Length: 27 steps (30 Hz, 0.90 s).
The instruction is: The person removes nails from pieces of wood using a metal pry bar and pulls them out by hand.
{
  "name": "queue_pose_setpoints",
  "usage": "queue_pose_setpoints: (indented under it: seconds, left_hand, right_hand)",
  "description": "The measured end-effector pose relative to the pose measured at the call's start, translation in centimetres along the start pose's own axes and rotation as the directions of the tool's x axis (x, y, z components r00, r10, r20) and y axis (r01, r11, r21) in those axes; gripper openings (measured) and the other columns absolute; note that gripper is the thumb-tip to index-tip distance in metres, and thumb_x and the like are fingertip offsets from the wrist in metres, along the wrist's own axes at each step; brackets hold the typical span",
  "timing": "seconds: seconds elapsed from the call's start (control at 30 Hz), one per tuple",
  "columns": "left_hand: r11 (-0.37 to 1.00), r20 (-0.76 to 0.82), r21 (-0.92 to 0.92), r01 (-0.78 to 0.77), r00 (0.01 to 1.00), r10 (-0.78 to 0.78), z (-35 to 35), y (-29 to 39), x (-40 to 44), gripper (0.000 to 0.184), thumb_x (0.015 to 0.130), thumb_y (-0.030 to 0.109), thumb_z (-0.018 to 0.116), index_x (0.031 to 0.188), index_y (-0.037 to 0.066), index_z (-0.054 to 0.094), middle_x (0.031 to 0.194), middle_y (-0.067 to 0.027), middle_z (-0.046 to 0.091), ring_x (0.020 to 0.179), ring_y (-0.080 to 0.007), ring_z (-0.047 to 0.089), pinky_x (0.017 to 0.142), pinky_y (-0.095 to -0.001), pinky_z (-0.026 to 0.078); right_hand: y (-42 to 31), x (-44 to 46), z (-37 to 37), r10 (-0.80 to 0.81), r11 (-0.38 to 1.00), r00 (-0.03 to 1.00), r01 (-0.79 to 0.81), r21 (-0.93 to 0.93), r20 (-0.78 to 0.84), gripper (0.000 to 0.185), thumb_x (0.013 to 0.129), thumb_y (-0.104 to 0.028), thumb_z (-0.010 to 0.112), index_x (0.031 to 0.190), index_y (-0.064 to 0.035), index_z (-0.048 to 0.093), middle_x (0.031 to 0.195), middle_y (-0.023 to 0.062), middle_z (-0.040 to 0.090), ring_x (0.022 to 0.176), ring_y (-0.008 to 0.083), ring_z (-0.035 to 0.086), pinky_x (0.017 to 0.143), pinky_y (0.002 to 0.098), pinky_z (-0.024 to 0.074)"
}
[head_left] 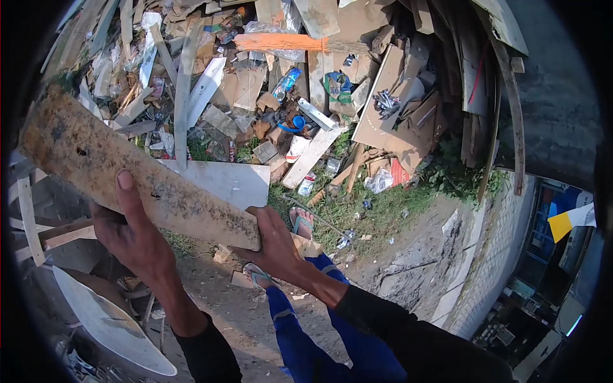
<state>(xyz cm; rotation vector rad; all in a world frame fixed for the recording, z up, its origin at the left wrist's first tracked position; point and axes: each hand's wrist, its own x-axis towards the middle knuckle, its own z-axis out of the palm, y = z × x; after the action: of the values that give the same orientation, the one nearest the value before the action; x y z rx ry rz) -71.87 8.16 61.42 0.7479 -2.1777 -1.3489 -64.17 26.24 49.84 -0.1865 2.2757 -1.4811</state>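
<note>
A worn, stained wooden board [137, 169] slants across the left of the view, its upper end at the far left and its lower end near the middle. My left hand [134, 233] grips its lower edge, with the thumb lying on the broad face. At the near end, my right hand [274, 242] is closed round the board's corner, and its fingertips are partly hidden. Dark rust-brown marks and small holes spot the face of the board. Below my hands show my blue trouser legs and sandals [302, 222].
Scrap wood, cardboard [396, 108] and rubbish lie heaped ahead, with an orange plank [281, 42] on top. A pale flat panel [223, 182] lies behind the board. A curved white panel [108, 319] rests at lower left. A wall [495, 255] runs along the right.
</note>
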Motion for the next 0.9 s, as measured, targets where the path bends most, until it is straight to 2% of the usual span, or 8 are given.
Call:
queue_pose_setpoints:
  seconds: [0.13,0.2,0.33,0.5,0.63,0.67,0.77,0.9]
  left_hand:
    - [0.964,-0.003,-0.201,0.172,0.984,-0.176,4.2,0.0,-2.0,0.048,0.106,0.041,0.052,0.119,-0.005,0.056,0.103,-0.0123,0.066,0.09,-0.0184,0.064,0.081,-0.0343,0.054]
    - [0.909,0.286,-0.26,0.326,0.925,-0.25,3.8,-2.4,-3.9,0.047,0.109,0.044,0.044,0.105,-0.001,0.056,0.092,-0.0113,0.065,0.09,-0.0183,0.064,0.074,-0.0329,0.053]
    - [0.83,0.313,-0.101,0.548,0.81,-0.497,4.4,-7.9,-11.7,0.042,0.111,0.039,0.041,0.092,0.003,0.054,0.076,-0.0085,0.059,0.071,-0.0171,0.064,0.066,-0.0314,0.05]
    - [0.69,0.51,0.06,0.721,0.572,-0.643,3.7,-10.7,-19.3,0.029,0.11,0.025,0.044,0.102,0.001,0.058,0.077,-0.0055,0.062,0.066,-0.0132,0.061,0.061,-0.0285,0.049]
    - [0.636,0.499,0.098,0.766,0.515,-0.697,2.1,-11.9,-22.9,0.022,0.107,0.016,0.046,0.099,0.001,0.06,0.076,-0.0025,0.061,0.067,-0.0103,0.059,0.059,-0.0269,0.047]
    - [0.638,0.517,0.124,0.76,0.5,-0.695,1.5,-12.7,-23.7,0.022,0.105,0.014,0.046,0.096,0.001,0.061,0.075,-0.0018,0.061,0.067,-0.0097,0.058,0.06,-0.0265,0.046]
    - [0.681,0.546,0.186,0.708,0.502,-0.671,-0.2,-14.9,-26.0,0.02,0.103,0.008,0.046,0.096,0.0,0.063,0.071,-0.0042,0.062,0.062,-0.0103,0.053,0.059,-0.0282,0.045]
    - [0.629,0.494,0.322,0.708,0.442,-0.749,-1.0,-15.9,-27.6,0.025,0.102,0.011,0.048,0.088,-0.001,0.066,0.07,-0.0037,0.062,0.061,-0.0104,0.053,0.059,-0.0279,0.043]
  right_hand:
    - [3.2,1.9,-7.6,-0.033,0.974,0.996,0.014,-0.227,-0.081,0.071,0.073,-0.021,0.089,0.129,-0.0026,0.051,0.115,0.0193,0.054,0.111,0.0404,0.054,0.094,0.0505,0.0452]
    - [6.6,2.5,-11.4,0.022,0.942,0.992,-0.061,-0.331,-0.121,0.071,0.074,-0.024,0.088,0.131,-0.0024,0.05,0.115,0.0203,0.053,0.112,0.0408,0.054,0.096,0.0509,0.0451]
    - [14.9,3.2,-19.6,0.131,0.875,0.977,-0.194,-0.443,-0.169,0.074,0.081,-0.03,0.084,0.136,-0.0002,0.044,0.118,0.0243,0.053,0.116,0.0461,0.054,0.098,0.0538,0.0445]
    - [22.6,2.9,-29.3,0.183,0.765,0.954,-0.29,-0.575,-0.237,0.084,0.082,-0.031,0.083,0.146,-0.0033,0.037,0.13,0.0252,0.052,0.123,0.0472,0.052,0.1,0.0566,0.0438]
    - [26.9,3.7,-32.9,0.371,0.399,0.684,-0.728,-0.557,-0.628,0.09,0.079,-0.033,0.085,0.151,-0.0138,0.035,0.139,0.0218,0.05,0.136,0.0426,0.044,0.108,0.0572,0.0395]
    - [27.7,3.7,-33.1,0.52,0.386,0.64,-0.767,-0.512,-0.566,0.091,0.079,-0.032,0.086,0.152,-0.0148,0.035,0.14,0.0217,0.05,0.136,0.0421,0.045,0.11,0.0553,0.0389]
    - [29.3,2.7,-31.2,0.468,0.511,0.817,-0.562,-0.65,-0.338,0.064,0.08,-0.029,0.083,0.135,-0.0122,0.054,0.136,0.0215,0.054,0.122,0.0427,0.057,0.099,0.0532,0.05]
    - [30.1,1.2,-25.2,0.402,0.733,0.867,-0.497,-0.464,-0.293,0.042,0.084,-0.027,0.077,0.12,-0.0088,0.064,0.107,0.0227,0.069,0.104,0.0422,0.067,0.088,0.0513,0.0544]
